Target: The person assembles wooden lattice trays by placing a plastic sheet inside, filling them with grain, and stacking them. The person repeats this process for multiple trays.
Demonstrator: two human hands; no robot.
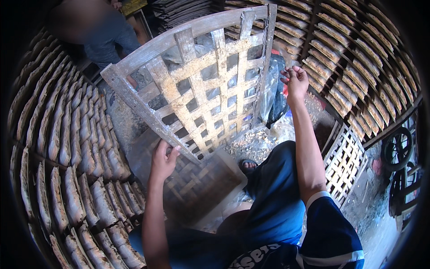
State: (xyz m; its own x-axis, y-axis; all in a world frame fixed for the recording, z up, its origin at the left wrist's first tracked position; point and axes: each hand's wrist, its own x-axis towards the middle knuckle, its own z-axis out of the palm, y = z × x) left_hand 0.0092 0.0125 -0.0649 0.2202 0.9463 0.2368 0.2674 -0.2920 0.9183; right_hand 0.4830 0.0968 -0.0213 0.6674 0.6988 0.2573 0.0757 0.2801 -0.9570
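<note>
A large wooden lattice panel (197,76) with woven slats and a worn frame stands tilted in front of me. At its lower left edge my left hand (163,161) is closed on the frame, thumb on the near side. My right hand (295,84) is raised beside the panel's right edge, apart from it. Its fingers are curled together, and whether anything small is in them I cannot make out. Below the panel, close to my legs, lies a second woven lattice tray (192,188), smeared by motion.
Curved rows of stacked, rough-edged pieces (71,197) line the left; racks of similar pieces (340,62) rise at the right. Another lattice panel (347,163) leans at my right, near a wheel (397,149). A person in jeans (112,40) stands far left. Pale scraps (251,141) litter the floor.
</note>
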